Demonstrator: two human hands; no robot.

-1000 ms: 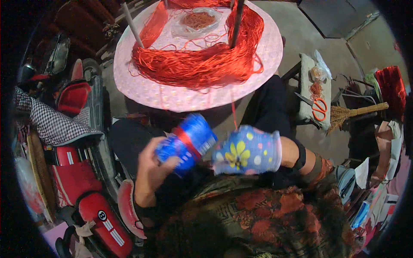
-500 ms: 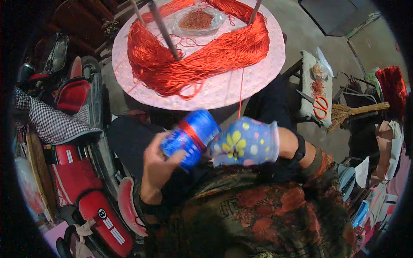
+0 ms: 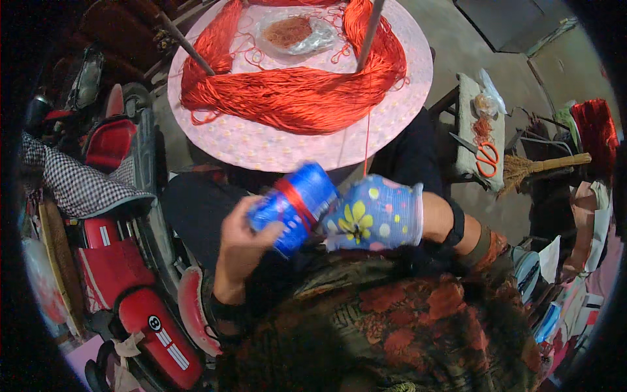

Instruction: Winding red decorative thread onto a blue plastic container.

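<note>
My left hand is wrapped round a blue cylinder, can-like and slightly smeared by motion, with a band of red cord wound about its middle. It is held tilted above my lap. Close against its right side is my right hand, in a blue flowered glove, its fingers closed. A single red strand runs down from the table into the top of that glove. A big loose skein of red cord lies on the round pink table, looped around upright posts.
A clear plastic bag of reddish strands sits inside the skein. To the right, orange-handled scissors lie on a covered stool, beside a straw broom. A red ride-on vehicle stands at my left.
The skein and its posts have turned on the table, and the bag inside has shifted slightly. The blue cylinder has moved a little right and changed tilt in my left hand. My gloved hand stays nearly in place.
</note>
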